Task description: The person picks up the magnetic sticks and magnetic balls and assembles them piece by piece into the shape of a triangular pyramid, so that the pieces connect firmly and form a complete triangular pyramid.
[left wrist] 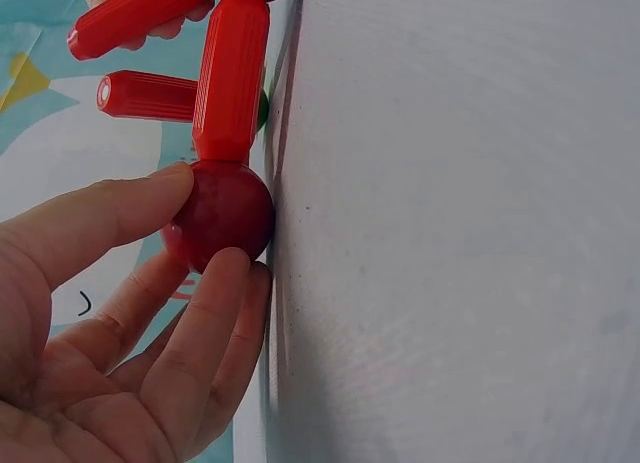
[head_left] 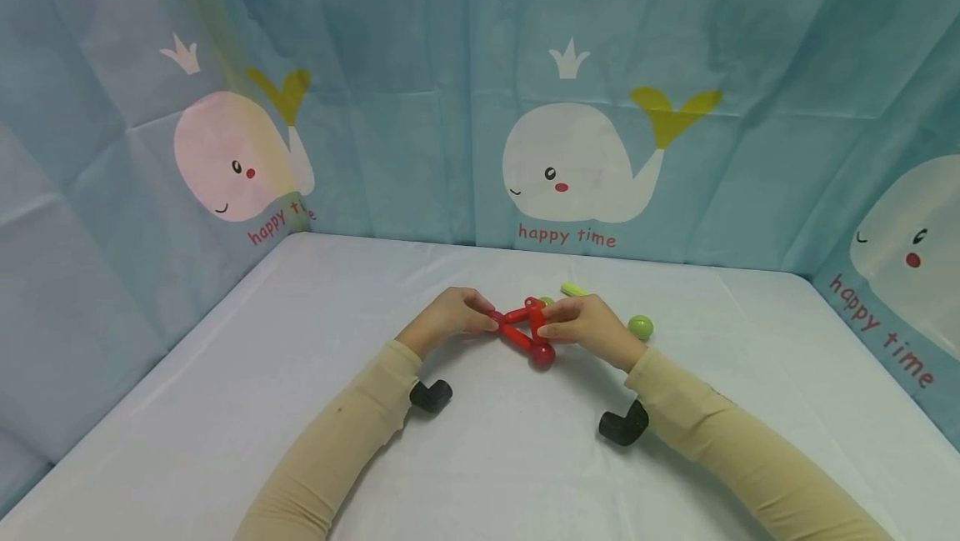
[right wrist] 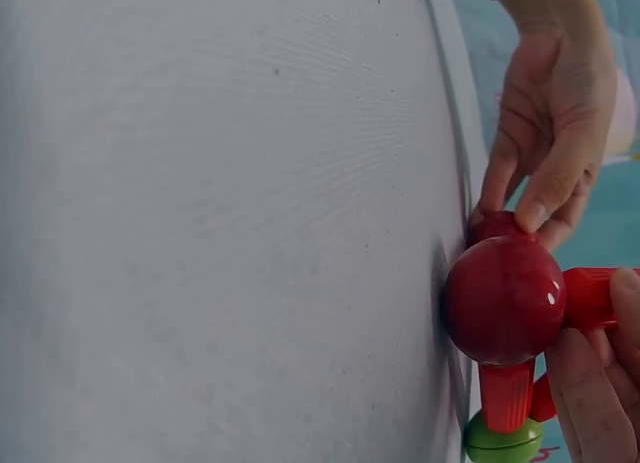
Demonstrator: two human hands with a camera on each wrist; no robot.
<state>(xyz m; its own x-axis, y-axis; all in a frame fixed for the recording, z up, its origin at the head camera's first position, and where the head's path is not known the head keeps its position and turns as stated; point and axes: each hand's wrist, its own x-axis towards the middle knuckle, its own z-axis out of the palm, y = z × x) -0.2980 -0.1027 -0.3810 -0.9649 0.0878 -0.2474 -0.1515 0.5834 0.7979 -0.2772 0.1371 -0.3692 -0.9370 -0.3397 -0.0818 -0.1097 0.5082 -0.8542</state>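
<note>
A red toy frame of ribbed rods and dark red balls lies on the table between the hands. My left hand pinches the dark red ball at its left corner, thumb on one side and fingers on the other. From that ball a ribbed red rod runs to a second dark red ball, nearest me. My right hand holds a red rod that stands up from this second ball, between thumb and fingers. One more rod juts out with its hollow end showing.
Behind the right hand lie a yellow-green rod and a partly hidden green ball. Another green ball sits just right of that hand. A white cloth covers the table, with blue whale-print curtains around it.
</note>
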